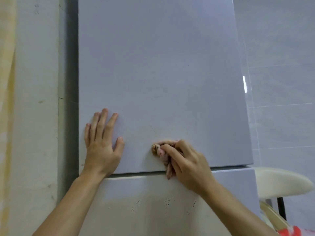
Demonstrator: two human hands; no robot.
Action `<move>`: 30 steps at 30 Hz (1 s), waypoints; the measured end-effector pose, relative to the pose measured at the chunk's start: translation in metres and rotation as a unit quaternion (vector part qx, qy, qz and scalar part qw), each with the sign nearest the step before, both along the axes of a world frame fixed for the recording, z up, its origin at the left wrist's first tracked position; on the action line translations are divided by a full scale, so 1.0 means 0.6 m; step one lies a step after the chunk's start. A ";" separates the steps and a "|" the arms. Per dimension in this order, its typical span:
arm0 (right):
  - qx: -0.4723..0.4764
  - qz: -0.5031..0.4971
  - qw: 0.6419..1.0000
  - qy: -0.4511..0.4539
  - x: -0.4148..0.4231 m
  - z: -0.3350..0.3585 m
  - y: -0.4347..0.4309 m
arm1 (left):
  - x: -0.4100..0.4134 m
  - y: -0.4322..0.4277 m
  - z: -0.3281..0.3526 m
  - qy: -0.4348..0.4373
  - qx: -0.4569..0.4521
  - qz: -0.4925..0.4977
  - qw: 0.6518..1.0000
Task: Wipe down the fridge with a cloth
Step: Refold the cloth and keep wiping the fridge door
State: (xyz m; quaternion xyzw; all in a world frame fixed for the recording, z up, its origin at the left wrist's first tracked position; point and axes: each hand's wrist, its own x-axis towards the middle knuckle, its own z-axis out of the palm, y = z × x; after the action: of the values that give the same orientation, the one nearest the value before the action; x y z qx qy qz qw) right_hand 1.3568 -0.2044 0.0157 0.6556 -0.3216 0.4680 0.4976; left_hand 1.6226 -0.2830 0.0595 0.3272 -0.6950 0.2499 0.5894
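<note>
Right hand (185, 160) fingers (172, 149) curl round bunched cloth (161, 151), pressed on fridge (162, 74) door. Left hand (100, 142) flat, fingers spread.

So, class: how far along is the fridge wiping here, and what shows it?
Done: most of the upper door looks clean. In hand: the right hand presses a bunched cloth low on that door; the left hand lies flat on it. Left: dark specks on the lower door.

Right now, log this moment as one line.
left hand: flat on upper fridge door | right hand: presses bunched cloth on that door | lower door: dark specks
</note>
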 end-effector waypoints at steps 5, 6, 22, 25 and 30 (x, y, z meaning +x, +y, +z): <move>-0.069 0.022 0.992 -0.101 -0.050 0.067 0.022 | 0.003 -0.002 -0.001 -0.001 -0.003 0.004 1.000; -0.087 0.026 0.985 -0.144 -0.054 0.086 0.020 | 0.004 -0.003 -0.001 -0.002 -0.004 0.007 1.000; 0.023 0.023 0.999 0.022 0.097 -0.052 -0.024 | 0.006 -0.007 -0.001 -0.016 0.007 0.008 1.000; 0.019 0.006 0.999 -0.025 0.034 -0.030 0.004 | 0.004 -0.007 0.000 -0.005 0.005 0.007 1.000; -0.070 -0.049 0.943 -0.320 -0.139 -0.012 0.049 | -0.004 -0.006 -0.002 0.021 -0.003 0.006 1.000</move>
State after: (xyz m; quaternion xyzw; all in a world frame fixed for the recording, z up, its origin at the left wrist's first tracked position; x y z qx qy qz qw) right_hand 1.2732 -0.1752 0.0086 0.4180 -0.4624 0.6496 0.4353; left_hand 1.6202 -0.2863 0.0583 0.3350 -0.6798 0.2487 0.6032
